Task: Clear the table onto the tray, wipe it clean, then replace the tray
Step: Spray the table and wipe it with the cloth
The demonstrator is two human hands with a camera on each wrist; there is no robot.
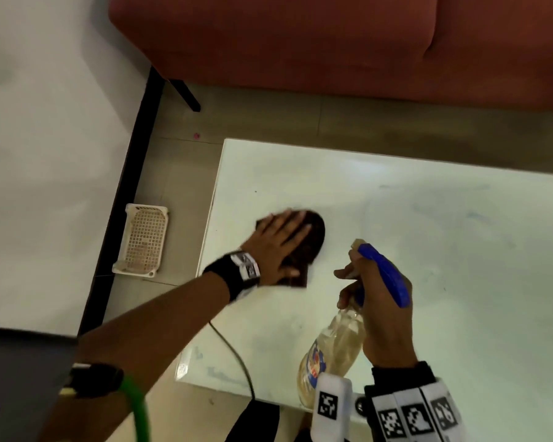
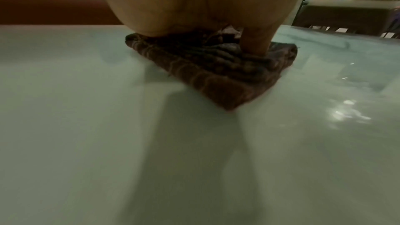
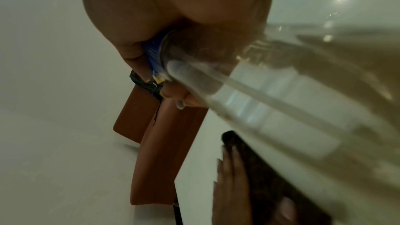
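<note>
the cloth (image 1: 304,247) is dark brown, folded, with a rough woven texture, and it lies flat on the smooth pale glass-like table (image 1: 428,237) near its left edge. the left hand (image 1: 276,247) presses on it with straight, slightly spread fingers, so most of the cloth is hidden under the palm. the right hand (image 1: 380,314) has its fingers curled around the neck of a clear plastic spray bottle (image 1: 336,346) with a blue trigger head, held above the table; its label is blurred. a white lattice tray (image 1: 142,240) stands on the floor beside the table.
</note>
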